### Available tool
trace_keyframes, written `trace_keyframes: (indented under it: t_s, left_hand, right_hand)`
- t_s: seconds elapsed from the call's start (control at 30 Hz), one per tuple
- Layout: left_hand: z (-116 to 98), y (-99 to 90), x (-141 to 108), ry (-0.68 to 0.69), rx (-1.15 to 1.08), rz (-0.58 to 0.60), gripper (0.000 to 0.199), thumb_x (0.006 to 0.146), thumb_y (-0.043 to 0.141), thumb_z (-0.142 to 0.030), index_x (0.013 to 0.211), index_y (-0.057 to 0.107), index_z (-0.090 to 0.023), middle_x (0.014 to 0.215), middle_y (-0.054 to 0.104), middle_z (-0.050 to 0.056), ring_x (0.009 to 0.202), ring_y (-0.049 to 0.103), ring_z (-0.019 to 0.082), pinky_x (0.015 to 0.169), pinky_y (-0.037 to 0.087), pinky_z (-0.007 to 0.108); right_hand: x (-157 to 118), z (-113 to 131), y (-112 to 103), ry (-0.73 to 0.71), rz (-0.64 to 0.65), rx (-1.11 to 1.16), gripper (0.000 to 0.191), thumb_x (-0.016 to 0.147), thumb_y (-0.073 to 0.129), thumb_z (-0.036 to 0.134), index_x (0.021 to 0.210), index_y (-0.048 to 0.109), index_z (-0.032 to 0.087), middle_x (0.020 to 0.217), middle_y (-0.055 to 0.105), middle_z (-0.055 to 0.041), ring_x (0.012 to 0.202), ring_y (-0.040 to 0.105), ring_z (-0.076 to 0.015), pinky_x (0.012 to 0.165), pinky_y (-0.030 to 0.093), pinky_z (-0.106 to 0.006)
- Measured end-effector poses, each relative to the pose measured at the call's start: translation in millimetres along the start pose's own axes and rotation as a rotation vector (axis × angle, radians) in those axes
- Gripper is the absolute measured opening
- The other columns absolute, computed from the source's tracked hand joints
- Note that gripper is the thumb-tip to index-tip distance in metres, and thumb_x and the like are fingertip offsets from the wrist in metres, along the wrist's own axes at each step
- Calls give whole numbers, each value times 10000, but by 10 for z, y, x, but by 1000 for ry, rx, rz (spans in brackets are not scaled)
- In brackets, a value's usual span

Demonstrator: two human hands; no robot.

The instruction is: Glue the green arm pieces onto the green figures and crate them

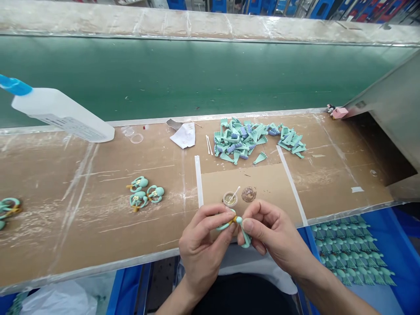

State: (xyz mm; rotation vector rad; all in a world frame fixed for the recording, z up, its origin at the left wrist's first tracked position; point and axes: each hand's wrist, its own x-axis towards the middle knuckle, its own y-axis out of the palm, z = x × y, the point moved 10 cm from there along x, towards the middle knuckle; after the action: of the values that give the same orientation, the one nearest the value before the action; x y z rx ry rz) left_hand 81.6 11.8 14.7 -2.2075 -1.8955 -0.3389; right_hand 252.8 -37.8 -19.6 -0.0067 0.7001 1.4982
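Observation:
My left hand [208, 240] pinches a small teal toy figure [226, 225] with a mustard-yellow middle, just over the table's near edge. My right hand [271, 229] is closed on a teal leg piece [246, 238] that meets the figure at its right end; whether the two are joined I cannot tell. Right behind my fingers stands a small cup [230, 199] with a white cotton swab [234, 193] resting in it. Beside the cup lies a brown-stained round lid or dish [249, 194].
A pile of teal and purple toy parts [241, 138] lies at the back. Several teal figures [138, 199] sit at left, near a white bottle [64, 113]. Cotton swabs [209, 145] and white paper [184, 135] lie mid-table. A blue crate [390, 229] at lower right holds rows of teal pieces [352, 249].

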Motion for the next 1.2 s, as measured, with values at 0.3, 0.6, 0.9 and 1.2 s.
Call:
trace_keyframes:
  t_s: [0.3, 0.6, 0.9, 1.2]
  left_hand:
    - [-382, 59, -45, 249, 199, 77, 461, 1036, 829, 75, 1365, 908, -238, 1243, 884, 64, 1063, 865, 198, 943, 727, 296]
    - [-745, 177, -24, 380, 265, 152, 378, 1033, 802, 106, 1306, 880, -144, 1207, 888, 97, 1058, 826, 208, 941, 711, 336]
    - [-612, 199, -111, 264, 252, 191, 407, 1046, 815, 77, 1335, 883, -202, 1214, 875, 70, 1073, 839, 190, 963, 690, 294]
    - [-261, 210, -184, -207, -151, 36, 100, 1047, 969, -334, 1082, 924, -252, 1100, 807, 69, 1033, 775, 217, 929, 626, 308]
  right_hand:
    - [-28, -80, 43, 1, 40, 90, 487, 1110, 936, 602, 946, 681, 220, 758, 827, -34, 533, 416, -81, 527, 214, -260]
    - [-177, -61, 89, -26, 37, 153, 523, 1080, 963, 627, 924, 660, 230, 713, 800, -23, 532, 401, -84, 545, 234, -263]
    - [-206, -149, 19, 13, 74, 150, 497, 1107, 948, 588, 934, 674, 210, 761, 808, -23, 532, 450, -65, 543, 298, -230]
    - [-480, 248, 47, -221, 17, -358, 406, 1200, 796, 572, 993, 791, 222, 692, 666, 23, 596, 636, -140, 593, 506, -259]
